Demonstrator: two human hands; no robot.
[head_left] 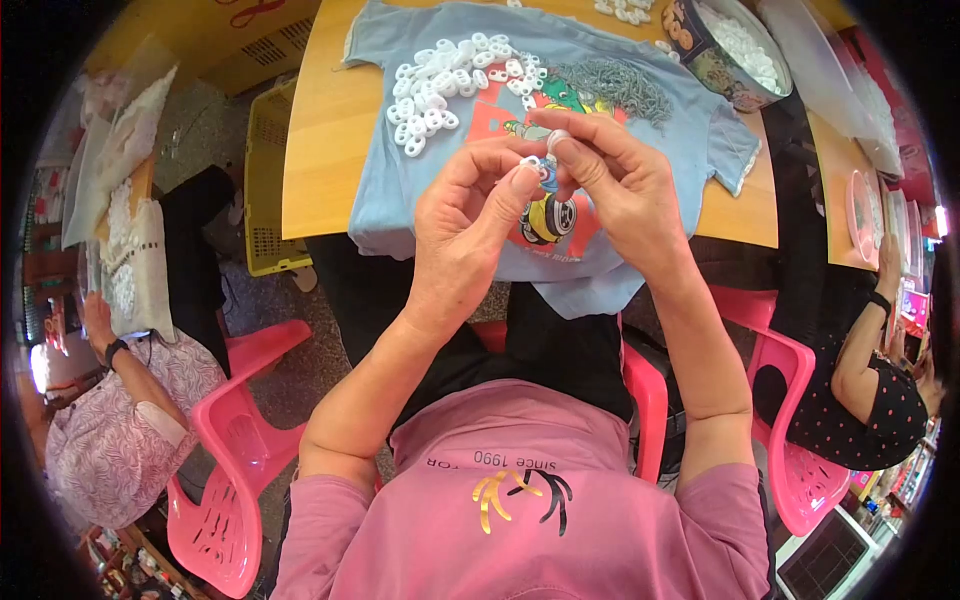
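Observation:
Over the near part of a light blue T-shirt [385, 205], my two hands meet with fingertips almost touching. My left hand [462, 220] is closed, pinching a small white plastic piece [532, 162] between thumb and fingers. In my right hand [628, 195], thumb and forefinger grip another small white piece [557, 140], rounded at its end. Fingers hide much of both pieces, so whether they are joined cannot be told. Just beyond lies a heap of white two-holed plastic pieces [430, 95]. Right of it is a pile of small grey parts [625, 88].
The shirt covers much of a wooden table [315, 190]. A round patterned tin [690, 45] of white pieces stands at the far right. A yellow crate [268, 185] is on the floor at left. Co-workers sit on both sides, near pink chairs [235, 440].

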